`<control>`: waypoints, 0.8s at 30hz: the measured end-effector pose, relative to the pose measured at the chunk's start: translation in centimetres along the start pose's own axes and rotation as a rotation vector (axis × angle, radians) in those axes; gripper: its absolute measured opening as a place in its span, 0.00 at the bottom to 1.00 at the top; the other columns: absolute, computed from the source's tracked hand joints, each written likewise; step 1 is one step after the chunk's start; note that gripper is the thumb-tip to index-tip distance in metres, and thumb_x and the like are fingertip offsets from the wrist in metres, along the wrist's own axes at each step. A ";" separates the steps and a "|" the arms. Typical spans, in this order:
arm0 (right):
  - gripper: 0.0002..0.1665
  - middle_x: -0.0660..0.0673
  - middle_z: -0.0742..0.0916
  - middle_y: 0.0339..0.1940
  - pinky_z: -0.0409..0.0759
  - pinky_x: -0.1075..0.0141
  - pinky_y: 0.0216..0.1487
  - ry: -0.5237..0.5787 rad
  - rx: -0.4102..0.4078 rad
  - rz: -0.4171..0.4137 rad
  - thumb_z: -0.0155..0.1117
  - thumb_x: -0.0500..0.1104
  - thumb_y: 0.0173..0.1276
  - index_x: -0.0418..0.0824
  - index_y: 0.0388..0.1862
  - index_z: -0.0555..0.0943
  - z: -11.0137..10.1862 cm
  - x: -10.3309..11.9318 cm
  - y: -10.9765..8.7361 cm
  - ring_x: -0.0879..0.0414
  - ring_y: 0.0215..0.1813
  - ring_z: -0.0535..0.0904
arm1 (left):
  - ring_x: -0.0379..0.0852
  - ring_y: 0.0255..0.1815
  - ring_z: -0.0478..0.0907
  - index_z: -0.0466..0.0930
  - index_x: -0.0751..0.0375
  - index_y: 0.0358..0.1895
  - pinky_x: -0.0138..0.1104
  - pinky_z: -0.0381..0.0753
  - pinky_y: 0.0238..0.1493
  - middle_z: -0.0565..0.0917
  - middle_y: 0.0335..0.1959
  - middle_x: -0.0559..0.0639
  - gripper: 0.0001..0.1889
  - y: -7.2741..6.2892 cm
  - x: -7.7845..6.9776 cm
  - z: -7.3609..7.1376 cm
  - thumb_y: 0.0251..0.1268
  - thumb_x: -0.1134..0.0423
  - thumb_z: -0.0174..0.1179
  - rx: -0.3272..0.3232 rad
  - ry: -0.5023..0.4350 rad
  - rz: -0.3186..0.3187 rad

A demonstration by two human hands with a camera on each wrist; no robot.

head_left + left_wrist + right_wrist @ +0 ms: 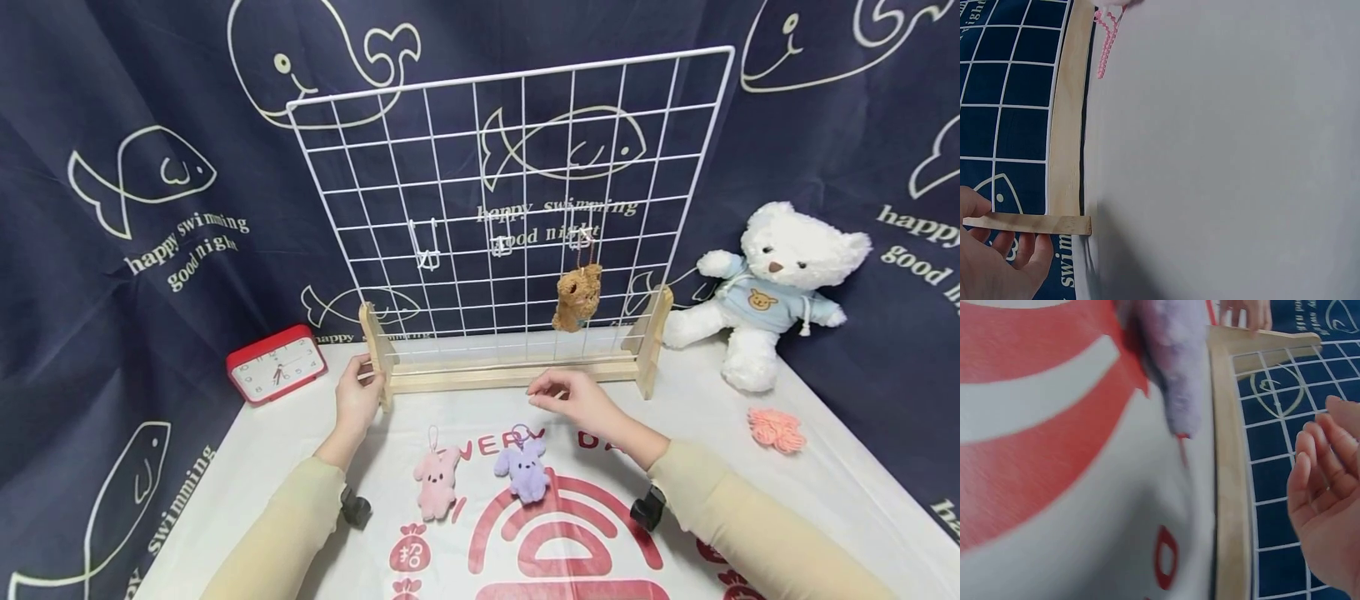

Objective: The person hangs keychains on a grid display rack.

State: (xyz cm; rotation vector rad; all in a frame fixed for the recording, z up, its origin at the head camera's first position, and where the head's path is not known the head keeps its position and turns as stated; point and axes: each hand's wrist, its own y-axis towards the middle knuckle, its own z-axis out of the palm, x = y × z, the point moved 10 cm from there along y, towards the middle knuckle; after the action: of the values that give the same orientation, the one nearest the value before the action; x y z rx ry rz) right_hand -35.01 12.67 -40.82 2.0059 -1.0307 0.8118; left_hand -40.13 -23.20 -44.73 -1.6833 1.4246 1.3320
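Note:
My left hand (358, 402) grips the left wooden upright (380, 354) of a white wire grid rack (522, 77); in the left wrist view, thumb and fingers lie on opposite sides of that wood (1038, 223). Over the table in front of the rack's base bar (517, 377), my right hand (573, 397) hovers with loosely bent fingers and holds nothing. A brown plush bear keychain (577, 297) hangs from the right one of three white hooks. Below the rack lie a pink plush keychain (437, 483) and a purple plush keychain (527, 473), both face up.
Two hooks, the left one (428, 258) and the middle one (500, 245), hold nothing. A red alarm clock (277, 364) stands left of the rack. To the right sit a white teddy bear (772, 296) and a pink yarn bundle (777, 430). Dark printed cloth (172, 75) hangs behind.

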 end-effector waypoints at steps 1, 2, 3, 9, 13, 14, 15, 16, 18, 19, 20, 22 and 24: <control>0.06 0.50 0.88 0.35 0.84 0.64 0.42 -0.012 0.014 0.002 0.71 0.38 0.68 0.37 0.42 0.87 0.5 -0.3 -0.1 0.58 0.38 0.81 | 0.66 0.59 0.79 0.73 0.67 0.64 0.51 0.81 0.62 0.79 0.57 0.69 0.22 0.0 0.0 0.0 0.67 0.71 0.57 0.002 0.001 -0.001; 0.07 0.51 0.87 0.35 0.83 0.64 0.42 -0.021 0.027 0.002 0.71 0.39 0.68 0.37 0.41 0.87 0.9 -0.6 -0.2 0.58 0.38 0.81 | 0.65 0.58 0.79 0.74 0.67 0.64 0.51 0.81 0.62 0.79 0.57 0.69 0.21 -0.1 0.1 0.0 0.67 0.71 0.57 0.001 0.000 -0.003; 0.07 0.51 0.87 0.35 0.83 0.65 0.41 -0.028 0.042 0.003 0.71 0.39 0.68 0.36 0.41 0.87 1.4 -0.8 -0.3 0.58 0.38 0.81 | 0.65 0.58 0.79 0.74 0.67 0.64 0.51 0.81 0.62 0.79 0.57 0.69 0.21 -0.1 0.1 0.0 0.67 0.72 0.57 0.001 -0.001 -0.003; 0.09 0.49 0.87 0.31 0.82 0.68 0.37 -0.008 0.125 0.001 0.70 0.36 0.66 0.30 0.42 0.86 3.5 -2.1 -0.6 0.58 0.35 0.80 | 0.65 0.59 0.79 0.73 0.67 0.64 0.50 0.81 0.62 0.79 0.58 0.68 0.22 0.0 0.1 0.0 0.68 0.71 0.57 0.000 0.001 0.000; 0.09 0.49 0.86 0.32 0.81 0.69 0.39 -0.037 0.142 0.004 0.71 0.34 0.64 0.30 0.43 0.86 4.4 -2.7 -0.6 0.60 0.35 0.79 | 0.65 0.59 0.79 0.73 0.67 0.64 0.50 0.81 0.62 0.79 0.58 0.68 0.21 0.0 -0.1 0.0 0.68 0.71 0.57 -0.005 -0.003 0.002; 0.10 0.50 0.86 0.32 0.81 0.69 0.39 -0.044 0.142 0.009 0.71 0.33 0.64 0.31 0.43 0.86 4.6 -3.0 -0.6 0.61 0.35 0.78 | 0.65 0.59 0.79 0.73 0.67 0.64 0.50 0.81 0.62 0.79 0.58 0.69 0.21 0.0 -0.1 -0.1 0.68 0.72 0.57 -0.006 -0.003 0.004; 0.10 0.50 0.86 0.32 0.81 0.69 0.39 -0.055 0.140 0.016 0.71 0.33 0.63 0.31 0.43 0.86 4.7 -3.2 -0.5 0.61 0.35 0.78 | 0.65 0.58 0.79 0.74 0.67 0.64 0.50 0.81 0.62 0.79 0.57 0.68 0.21 0.0 0.0 -0.1 0.68 0.72 0.57 -0.008 -0.003 0.004; 0.10 0.50 0.86 0.32 0.81 0.69 0.39 -0.061 0.138 0.027 0.72 0.33 0.63 0.31 0.43 0.86 4.8 -3.5 -0.5 0.62 0.35 0.78 | 0.65 0.58 0.79 0.74 0.68 0.64 0.51 0.82 0.61 0.79 0.57 0.69 0.21 -0.1 0.0 -0.1 0.68 0.72 0.57 -0.009 -0.003 0.005; 0.11 0.51 0.85 0.32 0.81 0.69 0.39 -0.072 0.136 0.043 0.72 0.33 0.62 0.32 0.43 0.86 5.0 -3.9 -0.5 0.62 0.35 0.78 | 0.65 0.58 0.79 0.74 0.67 0.63 0.51 0.82 0.61 0.79 0.57 0.69 0.21 -0.1 0.0 -0.1 0.67 0.72 0.57 -0.012 -0.004 0.004; 0.11 0.51 0.85 0.32 0.81 0.69 0.39 -0.076 0.135 0.054 0.73 0.33 0.62 0.33 0.43 0.87 5.1 -4.0 -0.4 0.62 0.36 0.78 | 0.65 0.58 0.79 0.74 0.67 0.63 0.51 0.82 0.61 0.80 0.57 0.69 0.21 -0.1 0.1 -0.1 0.67 0.72 0.57 -0.014 -0.004 0.004; 0.11 0.51 0.85 0.32 0.81 0.69 0.39 -0.078 0.135 0.063 0.73 0.33 0.61 0.33 0.43 0.87 5.1 -4.2 -0.4 0.62 0.36 0.78 | 0.65 0.58 0.79 0.74 0.67 0.63 0.51 0.82 0.61 0.80 0.57 0.69 0.21 -0.1 0.1 -0.1 0.67 0.72 0.57 -0.012 -0.002 0.004; 0.11 0.52 0.84 0.32 0.81 0.69 0.39 -0.086 0.135 0.077 0.73 0.33 0.61 0.34 0.43 0.87 5.2 -4.4 -0.4 0.62 0.35 0.77 | 0.65 0.58 0.79 0.74 0.67 0.63 0.51 0.82 0.60 0.80 0.57 0.68 0.21 -0.1 0.1 0.0 0.67 0.72 0.57 -0.012 -0.002 0.003; 0.10 0.53 0.83 0.31 0.80 0.70 0.38 -0.096 0.136 0.092 0.74 0.33 0.61 0.35 0.42 0.87 5.4 -4.6 -0.4 0.63 0.35 0.76 | 0.65 0.58 0.79 0.74 0.67 0.64 0.51 0.82 0.61 0.79 0.57 0.68 0.21 -0.1 0.1 0.0 0.67 0.72 0.57 -0.009 -0.003 0.003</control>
State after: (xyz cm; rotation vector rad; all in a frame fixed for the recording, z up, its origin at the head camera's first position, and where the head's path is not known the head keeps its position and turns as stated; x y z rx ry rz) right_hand -35.79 10.23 -47.38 2.1424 -1.1568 0.8614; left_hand -40.08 -23.20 -44.80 -1.6855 1.4221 1.3438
